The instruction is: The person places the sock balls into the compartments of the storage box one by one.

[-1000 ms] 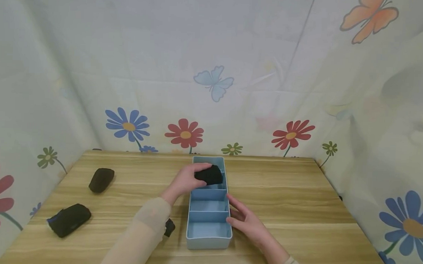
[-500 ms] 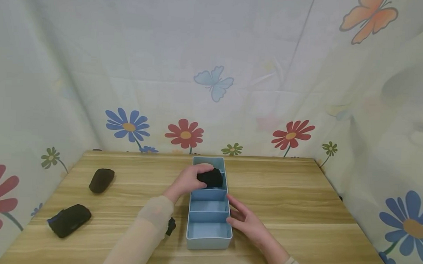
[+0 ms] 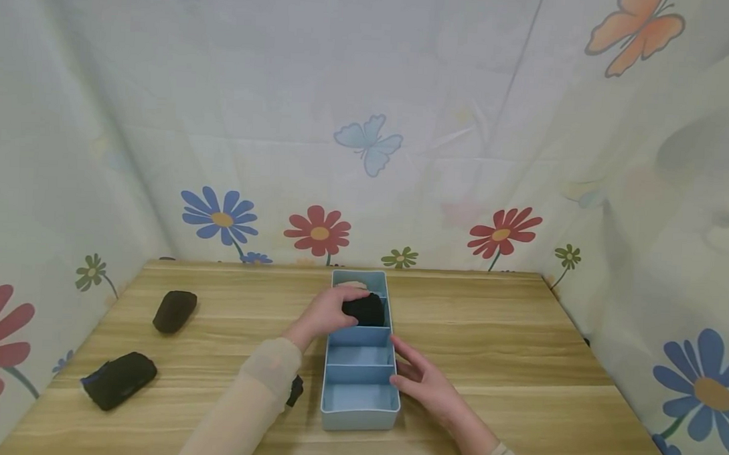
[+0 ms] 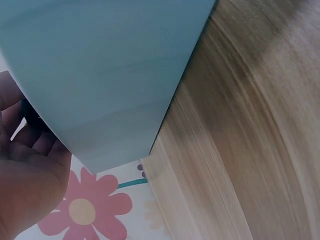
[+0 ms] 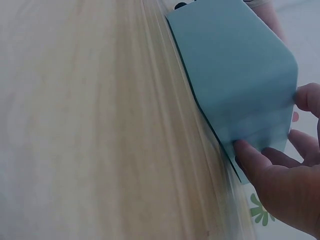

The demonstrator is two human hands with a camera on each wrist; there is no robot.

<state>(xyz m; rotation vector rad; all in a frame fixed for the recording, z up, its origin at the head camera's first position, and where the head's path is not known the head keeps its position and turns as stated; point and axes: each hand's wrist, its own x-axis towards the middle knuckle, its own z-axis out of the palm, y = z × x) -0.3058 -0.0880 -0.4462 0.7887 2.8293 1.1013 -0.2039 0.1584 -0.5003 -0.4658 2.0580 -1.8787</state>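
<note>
A light-blue divided box (image 3: pixel 360 418) stands lengthwise on the table, its compartments in a row from near to far. My left hand (image 3: pixel 325 313) reaches over its left rim and grips a black rolled-up sock (image 3: pixel 367 310), which sits down in a compartment toward the far end. Something beige (image 3: pixel 353 285) shows behind those fingers in the farthest compartment, mostly hidden. Against the box's right wall my right hand (image 3: pixel 428 384) rests its fingers, relaxed. In the right wrist view, fingertips (image 5: pixel 245 150) touch that outer wall.
Two dark rolled bundles lie on the table's left side: a brownish one (image 3: pixel 175 311) farther back and a black one (image 3: pixel 119 379) with a blue edge nearer. Another small black piece (image 3: pixel 295 390) is partly covered by the left sleeve (image 3: pixel 247 397). A flowered curtain (image 3: pixel 402 188) surrounds the wooden table (image 3: pixel 487 325).
My left hand has lowered the black sock deeper into its compartment, shifting slightly nearer. The beige thing behind it has come into sight. The right hand stays where it was.
</note>
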